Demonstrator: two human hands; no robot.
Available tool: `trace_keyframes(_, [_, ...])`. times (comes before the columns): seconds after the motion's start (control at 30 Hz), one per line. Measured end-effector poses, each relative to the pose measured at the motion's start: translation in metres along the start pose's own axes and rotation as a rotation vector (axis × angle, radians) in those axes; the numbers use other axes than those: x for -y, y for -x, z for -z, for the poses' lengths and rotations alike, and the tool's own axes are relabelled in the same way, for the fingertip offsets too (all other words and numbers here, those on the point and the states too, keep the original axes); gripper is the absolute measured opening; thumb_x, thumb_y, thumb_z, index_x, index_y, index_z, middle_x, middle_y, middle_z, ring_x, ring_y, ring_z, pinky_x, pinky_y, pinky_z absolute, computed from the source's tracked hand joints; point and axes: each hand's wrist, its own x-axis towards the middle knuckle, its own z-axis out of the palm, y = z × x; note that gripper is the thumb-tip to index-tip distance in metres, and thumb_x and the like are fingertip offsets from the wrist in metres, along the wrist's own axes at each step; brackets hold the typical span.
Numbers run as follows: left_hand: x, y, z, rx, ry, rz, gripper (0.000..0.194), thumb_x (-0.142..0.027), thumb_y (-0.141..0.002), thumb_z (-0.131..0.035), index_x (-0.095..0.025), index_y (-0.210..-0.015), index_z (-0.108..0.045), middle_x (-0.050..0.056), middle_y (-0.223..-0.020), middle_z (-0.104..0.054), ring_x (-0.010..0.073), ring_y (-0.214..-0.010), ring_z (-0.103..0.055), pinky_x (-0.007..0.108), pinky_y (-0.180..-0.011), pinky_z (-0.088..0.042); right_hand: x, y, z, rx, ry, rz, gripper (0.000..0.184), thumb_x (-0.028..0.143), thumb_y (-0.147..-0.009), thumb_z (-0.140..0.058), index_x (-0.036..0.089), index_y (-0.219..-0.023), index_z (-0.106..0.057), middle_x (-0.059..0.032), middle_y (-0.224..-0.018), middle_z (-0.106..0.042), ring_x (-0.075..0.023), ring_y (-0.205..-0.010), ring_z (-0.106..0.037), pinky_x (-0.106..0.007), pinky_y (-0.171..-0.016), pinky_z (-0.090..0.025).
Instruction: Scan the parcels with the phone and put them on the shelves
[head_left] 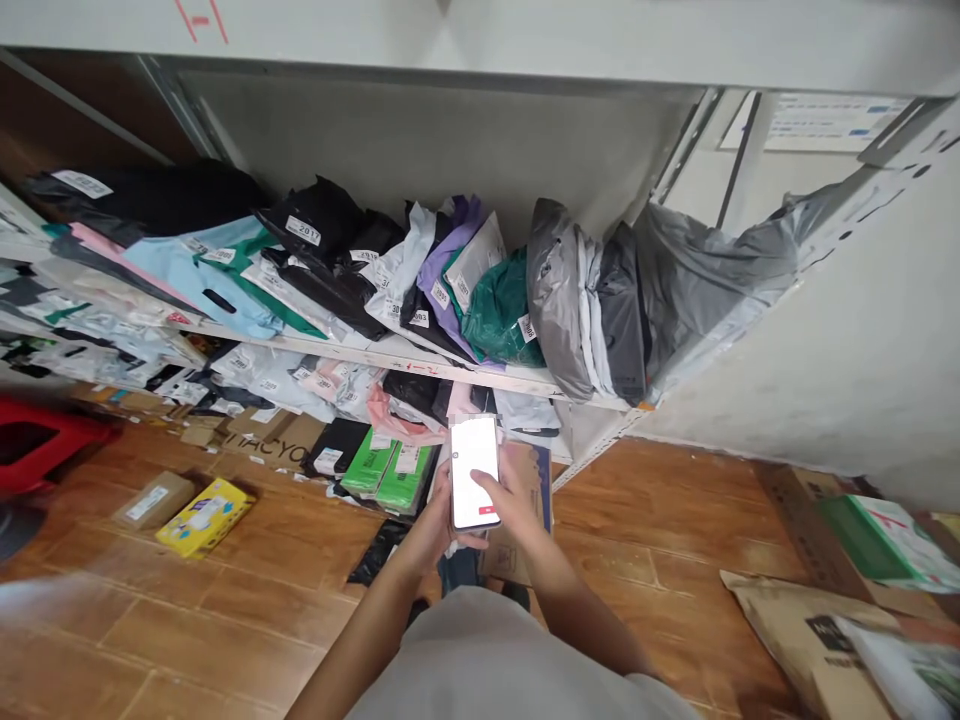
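A smartphone (pixel 469 505) with a bright white screen is held upright in front of my body. My left hand (pixel 433 518) is closed around its left side and lower back. On the other side, my right hand (pixel 513 492) grips the right edge, its thumb lying over the middle of the screen. A small red button shows near the screen's bottom; the rest of the display is too washed out to read. Beyond the phone, a white shelf (pixel 517 380) carries several labelled parcel bags, among them a green bag (pixel 501 310) and a grey bag (pixel 555 295).
Lower shelves hold more bags and green packages (pixel 405 478). On the wooden floor lie a yellow box (pixel 205 517), a small brown carton (pixel 155 500) and a black bag (pixel 379 552). Cartons and a paper bag (pixel 780 625) stand at right, a red stool (pixel 45 440) at left.
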Motion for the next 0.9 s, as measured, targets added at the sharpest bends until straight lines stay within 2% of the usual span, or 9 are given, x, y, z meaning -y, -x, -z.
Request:
trace_keyframes(0.13, [-0.002, 0.003, 0.000, -0.017, -0.046, -0.006, 0.076, -0.064, -0.086, -0.057, -0.036, -0.150, -0.028, 0.013, -0.146, -0.046, 0.0343, -0.113, -0.061, 0.032, -0.058, -0.062, 0.001, 0.003, -0.008, -0.010, -0.023, 0.010, 0.044, 0.031, -0.080, -0.067, 0.023, -0.122, -0.054, -0.0046, -0.110, -0.068, -0.0272, -0.098, -0.063, -0.036, -0.082, -0.052])
trace_keyframes(0.23, [-0.007, 0.004, 0.000, -0.025, -0.063, -0.016, 0.073, -0.063, -0.088, -0.054, -0.036, -0.151, -0.028, 0.013, -0.147, -0.045, 0.0357, -0.113, -0.060, 0.029, -0.053, -0.060, -0.001, 0.004, -0.007, 0.056, -0.086, -0.010, 0.044, 0.029, -0.081, -0.055, 0.022, -0.125, -0.053, -0.0058, -0.112, -0.069, -0.0287, -0.099, -0.064, -0.038, -0.081, -0.053])
trace_keyframes(0.37, [-0.012, 0.007, 0.002, -0.047, -0.048, -0.022, 0.074, -0.054, -0.088, -0.058, -0.035, -0.152, -0.028, 0.013, -0.146, -0.046, 0.0389, -0.112, -0.059, 0.031, -0.048, -0.059, -0.001, 0.004, 0.003, 0.174, -0.137, -0.024, 0.053, 0.022, -0.073, -0.050, 0.021, -0.126, -0.056, -0.0055, -0.114, -0.070, -0.0305, -0.104, -0.063, -0.039, -0.081, -0.054])
trace_keyframes(0.47, [-0.012, 0.008, 0.004, -0.041, -0.007, -0.020, 0.074, -0.047, -0.088, -0.057, -0.037, -0.154, -0.024, 0.011, -0.146, -0.047, 0.0402, -0.114, -0.058, 0.034, -0.048, -0.060, 0.002, 0.006, 0.008, 0.221, -0.130, -0.017, 0.052, 0.020, -0.075, -0.051, 0.023, -0.126, -0.058, -0.0032, -0.117, -0.069, -0.0289, -0.107, -0.062, -0.038, -0.086, -0.052])
trace_keyframes(0.67, [-0.012, 0.011, 0.002, -0.035, 0.006, 0.007, 0.083, -0.037, -0.083, -0.058, -0.037, -0.156, -0.017, 0.009, -0.150, -0.043, 0.0415, -0.114, -0.057, 0.038, -0.048, -0.060, 0.004, 0.012, 0.001, 0.203, -0.116, 0.017, 0.045, 0.024, -0.083, -0.060, 0.026, -0.128, -0.055, -0.0021, -0.121, -0.066, -0.0266, -0.109, -0.061, -0.036, -0.091, -0.050])
trace_keyframes(0.77, [-0.013, 0.012, 0.001, -0.027, 0.007, 0.010, 0.084, -0.033, -0.081, -0.059, -0.037, -0.155, -0.020, 0.009, -0.151, -0.042, 0.0403, -0.114, -0.058, 0.038, -0.050, -0.061, 0.002, 0.014, 0.000, 0.179, -0.116, 0.030, 0.050, 0.024, -0.081, -0.065, 0.027, -0.130, -0.052, -0.0019, -0.123, -0.065, -0.0266, -0.112, -0.059, -0.035, -0.093, -0.049])
trace_keyframes(0.9, [-0.013, 0.015, 0.005, 0.015, 0.031, 0.022, 0.084, -0.027, -0.079, -0.058, -0.039, -0.154, -0.022, 0.010, -0.152, -0.041, 0.0390, -0.107, -0.063, 0.040, -0.051, -0.062, 0.002, 0.015, 0.009, 0.232, -0.141, 0.004, 0.061, 0.017, -0.074, -0.056, 0.027, -0.133, -0.054, -0.0008, -0.126, -0.065, -0.0284, -0.117, -0.056, -0.039, -0.098, -0.046])
